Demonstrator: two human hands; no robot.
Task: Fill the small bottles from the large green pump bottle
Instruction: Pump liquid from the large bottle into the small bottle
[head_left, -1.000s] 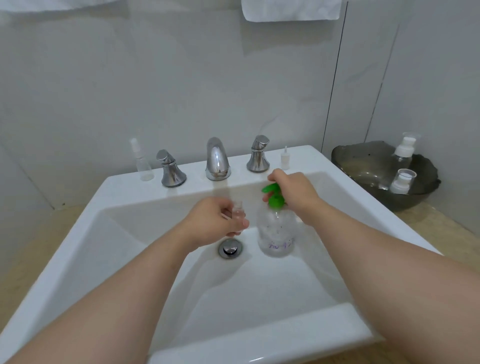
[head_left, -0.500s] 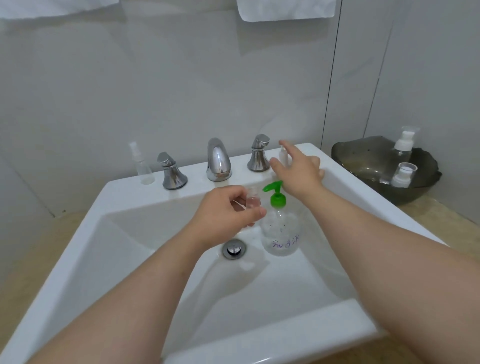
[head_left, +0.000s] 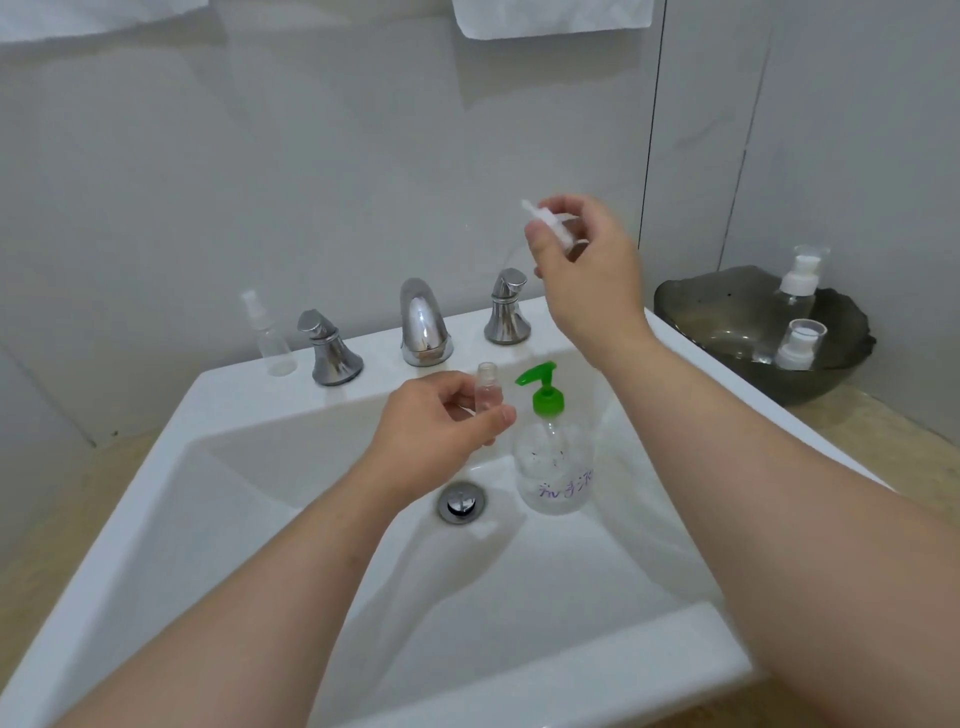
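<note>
The large clear bottle with a green pump (head_left: 552, 447) stands upright in the white sink (head_left: 249, 519), right of the drain. My left hand (head_left: 439, 431) holds a small clear uncapped bottle (head_left: 487, 387) upright just left of the pump spout. My right hand (head_left: 582, 260) is raised above the faucet's right handle and pinches a small white spray cap (head_left: 548, 221), blurred. A capped small spray bottle (head_left: 270, 335) stands on the sink ledge at the left. Two more small bottles with white pumps (head_left: 797, 280) (head_left: 797, 345) sit in a dark bowl.
A chrome faucet (head_left: 423, 325) with two handles (head_left: 330, 351) (head_left: 506, 309) lines the back ledge. The dark bowl (head_left: 691, 306) rests on the beige counter at right. The drain plug (head_left: 461, 502) lies in the basin. White towels (head_left: 550, 18) hang on the tiled wall.
My right hand left the green pump, reached to the back ledge, picked up the small white cap there and lifted it. My left hand with the small bottle rose slightly.
</note>
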